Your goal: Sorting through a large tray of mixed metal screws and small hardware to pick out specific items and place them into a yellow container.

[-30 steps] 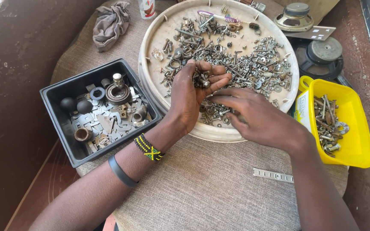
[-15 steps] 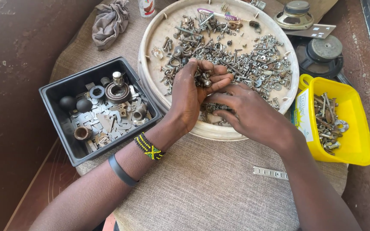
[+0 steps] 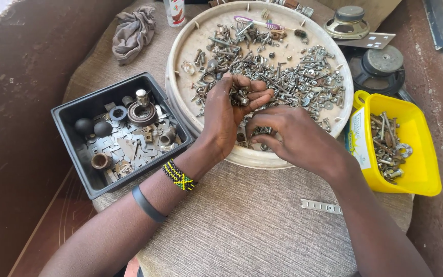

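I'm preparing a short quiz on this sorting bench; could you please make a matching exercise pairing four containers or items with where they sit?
Things:
1. black square plastic bin
2. yellow plastic tub
3. round cream tray of screws and bolts
4. crumpled grey cloth

Places:
A. under both hands, centre
B. far left corner of the cushion
C. right of the round tray
D. left of the round tray, beside the left wrist

Pairs: 1-D, 2-C, 3-A, 4-B

black bin [image 3: 73, 110], yellow tub [image 3: 421, 154], grey rag [image 3: 133, 32], speakers [image 3: 383, 64]
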